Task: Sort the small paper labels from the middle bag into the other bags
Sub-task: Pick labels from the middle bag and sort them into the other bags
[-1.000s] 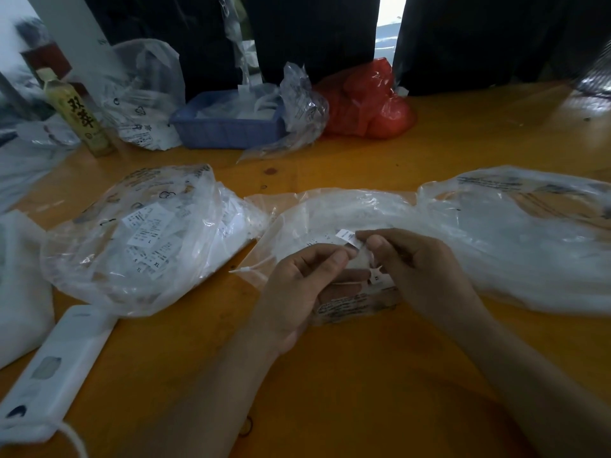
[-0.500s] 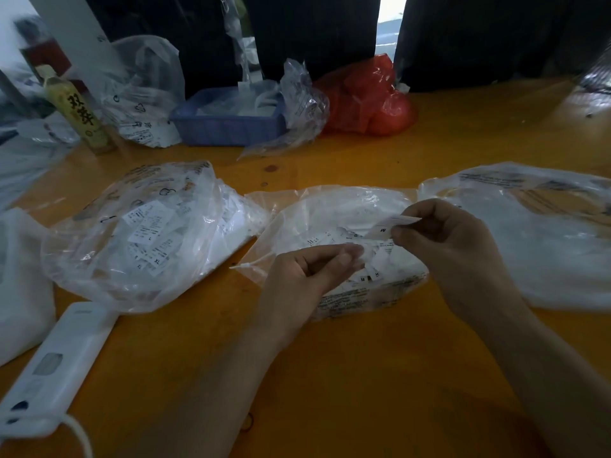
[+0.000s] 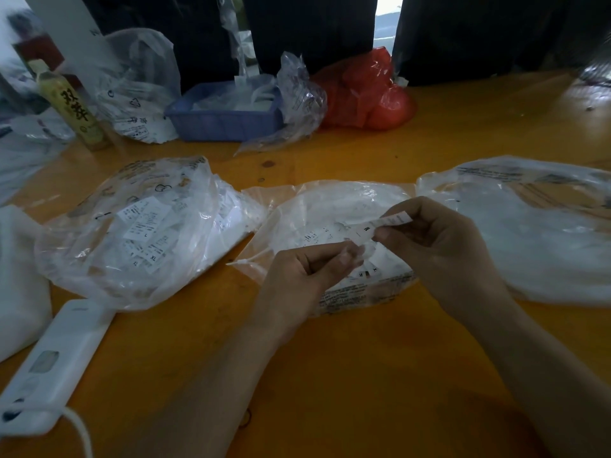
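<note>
Three clear plastic bags lie side by side on the orange table. The middle bag (image 3: 330,209) holds loose white paper labels. My right hand (image 3: 439,246) pinches a small paper label (image 3: 383,224) printed with a letter, held just above the middle bag. My left hand (image 3: 307,272) sits on the middle bag's near side, thumb and fingers pinched at a bit of white label or plastic; which one I cannot tell. The left bag (image 3: 142,233) is full of labels, some marked XL. The right bag (image 3: 535,233) holds a white heap.
A white power strip (image 3: 56,361) with its cable lies at the near left. At the back stand a drink bottle (image 3: 74,107), a blue basket (image 3: 224,120) with plastic in it, a red bag (image 3: 367,90) and more clear bags. A white bundle (image 3: 20,276) is at the far left.
My right hand pulled a label up out of the middle bag and away to the right, then brought it back close to my left hand. The left hand stayed on the bag.
</note>
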A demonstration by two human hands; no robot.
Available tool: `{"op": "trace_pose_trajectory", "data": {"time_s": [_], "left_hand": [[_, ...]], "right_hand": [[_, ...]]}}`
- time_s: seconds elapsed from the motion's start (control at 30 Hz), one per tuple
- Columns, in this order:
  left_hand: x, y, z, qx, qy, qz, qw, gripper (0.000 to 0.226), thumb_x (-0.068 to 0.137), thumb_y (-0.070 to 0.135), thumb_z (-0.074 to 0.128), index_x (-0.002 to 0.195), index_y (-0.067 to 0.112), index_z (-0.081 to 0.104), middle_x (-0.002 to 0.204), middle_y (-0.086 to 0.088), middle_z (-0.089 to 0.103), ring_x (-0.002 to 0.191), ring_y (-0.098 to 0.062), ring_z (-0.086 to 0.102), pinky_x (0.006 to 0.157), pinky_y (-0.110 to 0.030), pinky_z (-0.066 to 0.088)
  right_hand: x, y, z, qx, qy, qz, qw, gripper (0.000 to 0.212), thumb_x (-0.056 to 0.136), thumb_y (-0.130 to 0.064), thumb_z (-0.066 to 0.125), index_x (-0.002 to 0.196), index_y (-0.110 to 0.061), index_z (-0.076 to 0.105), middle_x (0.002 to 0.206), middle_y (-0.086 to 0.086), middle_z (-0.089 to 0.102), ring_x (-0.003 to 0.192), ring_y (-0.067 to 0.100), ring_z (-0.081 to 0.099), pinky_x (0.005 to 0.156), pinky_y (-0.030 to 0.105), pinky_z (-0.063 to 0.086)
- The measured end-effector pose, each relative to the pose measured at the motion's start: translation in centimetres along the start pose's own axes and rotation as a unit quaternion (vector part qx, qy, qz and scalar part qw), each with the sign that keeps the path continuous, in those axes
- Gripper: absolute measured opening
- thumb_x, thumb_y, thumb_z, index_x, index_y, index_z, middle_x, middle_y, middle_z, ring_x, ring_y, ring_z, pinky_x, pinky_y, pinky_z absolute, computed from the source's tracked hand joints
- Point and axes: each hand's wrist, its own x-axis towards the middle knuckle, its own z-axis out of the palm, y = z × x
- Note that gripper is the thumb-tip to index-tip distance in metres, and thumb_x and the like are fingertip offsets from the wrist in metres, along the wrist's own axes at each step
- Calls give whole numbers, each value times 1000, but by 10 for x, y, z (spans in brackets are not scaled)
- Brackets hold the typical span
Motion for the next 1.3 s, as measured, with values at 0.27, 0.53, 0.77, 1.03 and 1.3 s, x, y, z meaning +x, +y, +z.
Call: {"op": "trace_pose_trajectory", "data": {"time_s": [0.27,0.53,0.77,1.03,1.3], "left_hand": [[0,1,1,16,-1,-2,1000,23,94,35,76,115,28,82,117,2,80,118,-16,74,110,-44,54],[0,1,0,-3,7,-4,1000,25,92,42,75,112,28,83,112,-2,82,113,-19,76,104,-37,58],[1,1,1,-44,22,-43,998,27,88,41,78,113,33,81,106,-9,82,105,-27,79,87,-39,65],[-1,8,5,-76,25,-66,995,22,89,38,75,109,34,84,107,-9,82,98,-28,80,66,-29,66],[-4,12,5,-55,48,-72,995,22,88,42,74,106,35,84,100,-7,83,83,-25,82,48,-24,58]], "right_hand": [[0,2,5,-85,25,-32,996,16,91,-12,74,95,-27,69,95,-17,71,89,3,69,77,12,51],[-1,3,4,-186,21,-52,981,10,93,-11,72,100,-19,71,97,-19,70,96,-4,64,84,8,47],[-1,4,7,-218,-11,-17,976,14,97,-26,66,109,-34,66,92,-32,61,93,-10,61,70,3,44],[-1,8,6,-192,-5,-26,981,26,93,-20,73,108,-36,59,88,-25,63,92,-15,60,73,-1,43],[0,8,6,-150,-28,2,988,34,90,-28,74,110,-45,52,84,-16,71,87,-4,68,70,8,50]]}}
